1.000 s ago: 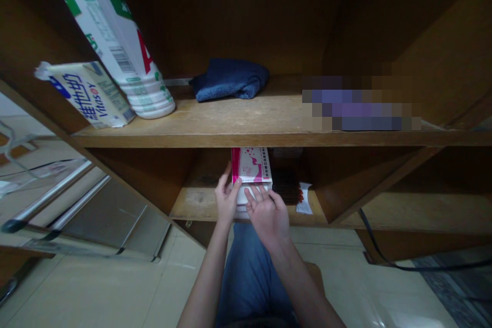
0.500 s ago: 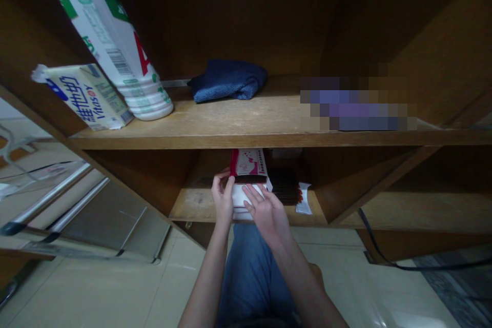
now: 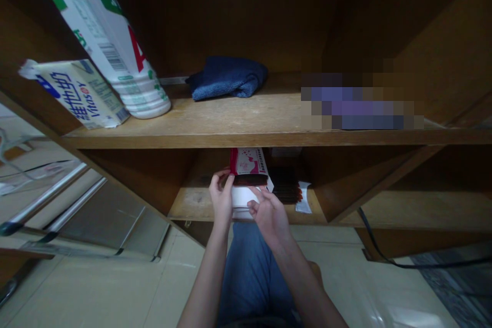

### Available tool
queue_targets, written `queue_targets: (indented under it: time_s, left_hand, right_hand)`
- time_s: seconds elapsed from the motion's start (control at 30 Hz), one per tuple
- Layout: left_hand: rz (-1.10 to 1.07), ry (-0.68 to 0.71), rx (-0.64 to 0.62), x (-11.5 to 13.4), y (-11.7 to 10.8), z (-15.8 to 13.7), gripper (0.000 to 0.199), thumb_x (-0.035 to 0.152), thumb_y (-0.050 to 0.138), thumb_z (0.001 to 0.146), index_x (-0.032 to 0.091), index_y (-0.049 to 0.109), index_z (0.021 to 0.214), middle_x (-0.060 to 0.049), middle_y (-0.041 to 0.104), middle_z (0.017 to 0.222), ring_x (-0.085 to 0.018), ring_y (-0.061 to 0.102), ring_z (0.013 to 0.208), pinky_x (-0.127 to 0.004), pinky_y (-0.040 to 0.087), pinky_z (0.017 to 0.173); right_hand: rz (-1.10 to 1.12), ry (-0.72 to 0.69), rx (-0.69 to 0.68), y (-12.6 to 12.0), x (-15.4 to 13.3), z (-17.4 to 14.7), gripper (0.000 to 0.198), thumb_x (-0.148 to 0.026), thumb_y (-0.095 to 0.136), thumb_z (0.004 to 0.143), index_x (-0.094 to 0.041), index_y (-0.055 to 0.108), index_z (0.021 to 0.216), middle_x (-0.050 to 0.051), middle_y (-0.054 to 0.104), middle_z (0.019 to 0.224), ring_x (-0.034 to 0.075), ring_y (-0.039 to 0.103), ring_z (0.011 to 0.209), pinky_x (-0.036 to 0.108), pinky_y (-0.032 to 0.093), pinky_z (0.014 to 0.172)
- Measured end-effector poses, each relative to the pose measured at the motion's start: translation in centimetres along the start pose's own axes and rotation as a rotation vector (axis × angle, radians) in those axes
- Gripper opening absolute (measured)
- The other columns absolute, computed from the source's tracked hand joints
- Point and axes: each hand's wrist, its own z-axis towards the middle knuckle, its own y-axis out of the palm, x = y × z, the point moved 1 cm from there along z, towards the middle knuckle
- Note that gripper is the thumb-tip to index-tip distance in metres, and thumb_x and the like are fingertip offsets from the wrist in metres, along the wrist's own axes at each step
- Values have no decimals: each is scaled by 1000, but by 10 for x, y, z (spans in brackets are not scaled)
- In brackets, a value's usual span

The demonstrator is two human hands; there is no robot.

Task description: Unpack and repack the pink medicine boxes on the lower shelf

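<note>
On the lower shelf lies a pink-and-white cardboard box (image 3: 248,160), its near end open with dark contents showing. A white flap (image 3: 243,198) hangs out toward me. My left hand (image 3: 222,195) is closed on the box's left edge, thumb on the near corner. At the right side of the opening, my right hand (image 3: 269,211) has its fingers drawn together against the flap; its lower fingers are curled. Right of the box sits a stack of dark, thin packets (image 3: 283,184), with a small white piece of paper (image 3: 303,197) beside it.
Above my hands runs the upper shelf's edge (image 3: 246,140). It bears a large white bottle (image 3: 115,51), a Vitasoy carton (image 3: 79,92), a folded blue cloth (image 3: 228,78) and a blurred-out item (image 3: 357,105). Left stands a metal-framed rack (image 3: 73,210); right, a black cable (image 3: 403,266) hangs.
The fingers of my right hand, spread over the white flap before, have curled in and shifted to its right side. More of the dark contents shows at the opening. My left hand keeps its hold.
</note>
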Motion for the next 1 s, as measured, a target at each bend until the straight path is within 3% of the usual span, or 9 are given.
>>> queue_targets:
  time_s: [0.2, 0.33, 0.5, 0.77, 1.0]
  left_hand:
    - [-58, -86, 14, 4, 2, -3, 20, 24, 69, 65, 17, 61, 82, -3, 64, 86, -17, 61, 86, -28, 46, 79]
    - [-82, -121, 16, 6, 2, -4, 25, 24, 72, 61, 17, 61, 83, -3, 64, 88, -17, 61, 87, -29, 46, 79]
    - [-104, -154, 32, 6, 2, -4, 28, 24, 72, 59, 17, 60, 84, -4, 64, 90, -17, 61, 87, -29, 47, 79]
    - [-97, -149, 71, 4, 2, -3, 29, 25, 72, 58, 17, 61, 84, -5, 64, 91, -18, 61, 88, -29, 47, 78]
    - [-72, -127, 29, 8, 1, -4, 28, 26, 71, 61, 17, 59, 84, -4, 63, 89, -18, 61, 88, -30, 47, 79]
  right_hand:
    - [-146, -137, 68, -4, 5, 2, 22, -35, 64, 66, -17, 55, 76, -4, 63, 77, 3, 42, 40, 16, 32, 38]
    - [-227, -129, 125, -8, 5, 2, 30, -43, 63, 66, -16, 55, 76, -2, 64, 79, 1, 35, 35, 17, 25, 34]
    - [-297, -161, 134, -12, 7, 2, 36, -50, 62, 66, -16, 54, 75, -2, 64, 74, 1, 32, 32, 18, 26, 34]
    - [-347, -168, 104, -13, 6, -4, 50, -53, 56, 73, -23, 51, 113, -7, 60, 59, 2, 26, 27, 19, 32, 34]
    - [-448, -191, 104, -23, -1, 4, 52, -55, 55, 74, -20, 55, 113, -4, 65, 66, 0, 23, 24, 19, 35, 31]
